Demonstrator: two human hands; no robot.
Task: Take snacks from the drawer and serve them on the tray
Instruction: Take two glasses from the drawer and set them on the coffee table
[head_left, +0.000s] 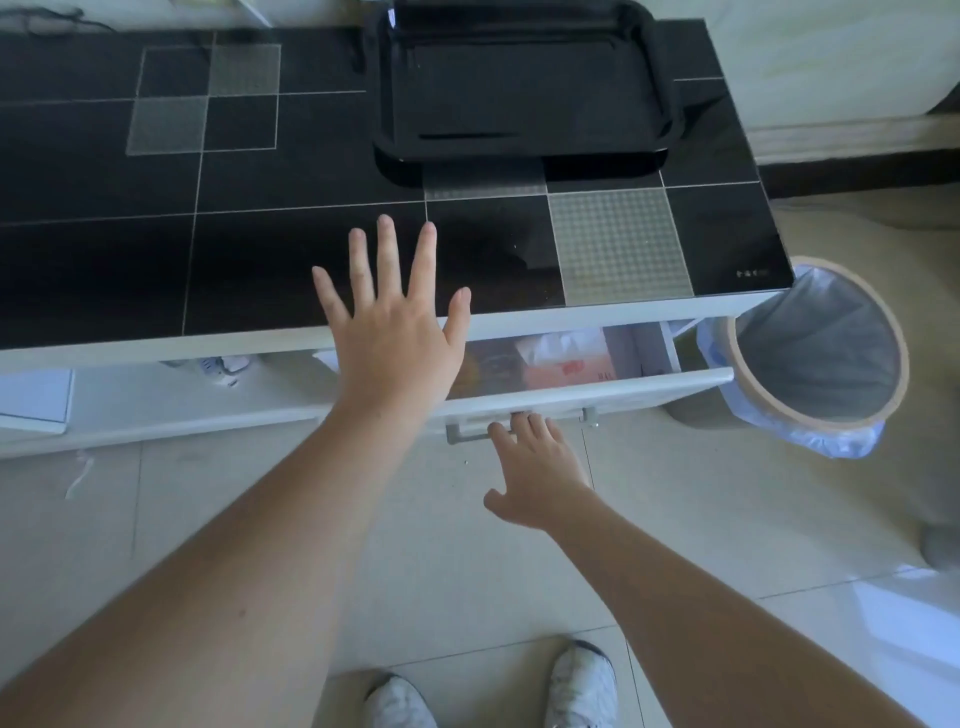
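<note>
Presently, right hand (535, 467): fingers curled onto the handle (467, 431) from below and in front, thumb free to the side; whether they fully close round the bar cannot be told. Handle: long axis runs left to right along the drawer (587, 387) front. Drawer: part open, its gap just beyond the fingertips. Snacks (566, 366): pale and pink packets lying in the gap, up and slightly right of the right hand, half under the counter edge. Left hand (395, 332): fingers spread and straight, holding nothing, over the counter (260, 260) edge, nearer the packets than the right. Tray (519, 83): black, bare, at the back of the counter, well beyond both hands. Judgement: drawer wants pulling further towards the person before packets lift clear.
</note>
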